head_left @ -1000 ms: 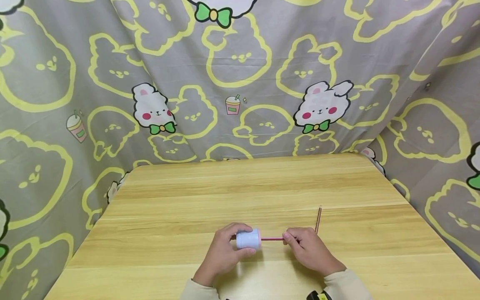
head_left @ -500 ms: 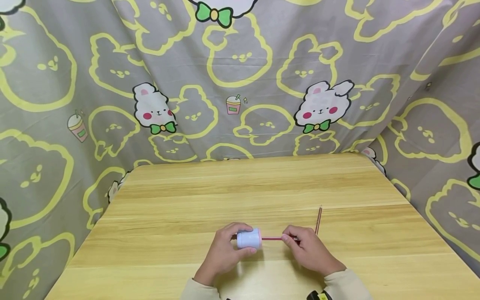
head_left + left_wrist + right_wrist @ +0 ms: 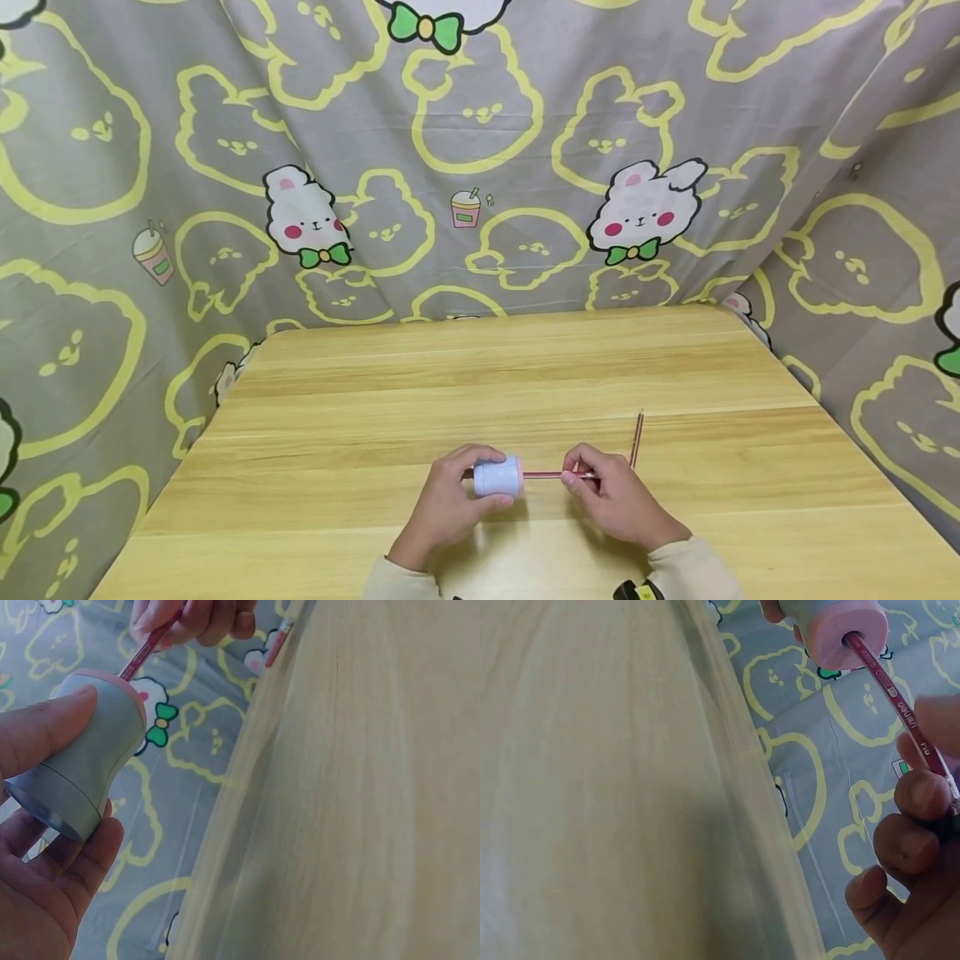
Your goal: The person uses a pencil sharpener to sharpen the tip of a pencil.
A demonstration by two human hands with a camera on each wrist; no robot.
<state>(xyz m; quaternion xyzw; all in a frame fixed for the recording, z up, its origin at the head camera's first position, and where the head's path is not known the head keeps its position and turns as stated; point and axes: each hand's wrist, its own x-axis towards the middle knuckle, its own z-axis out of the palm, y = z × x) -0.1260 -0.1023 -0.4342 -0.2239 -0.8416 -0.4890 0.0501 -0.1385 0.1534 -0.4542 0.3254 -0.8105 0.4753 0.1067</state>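
A light blue pencil sharpener with a pink end lies on its side in the grip of my left hand, thumb on one side and fingers on the other. My right hand pinches a dark red pencil between thumb and fingers. The pencil's front end sits inside the hole in the pink face, as the right wrist view shows; its tip is hidden there. In the left wrist view the sharpener body flares toward its wide end, near my curled fingers.
A second dark red pencil lies on the wooden table just beyond my right hand. A grey curtain with yellow cartoon outlines hangs behind and at both sides of the table.
My right hand has shifted slightly left along with its fingers' pose on the pencil. The left hand and sharpener stay nearly still; the second pencil has not moved.
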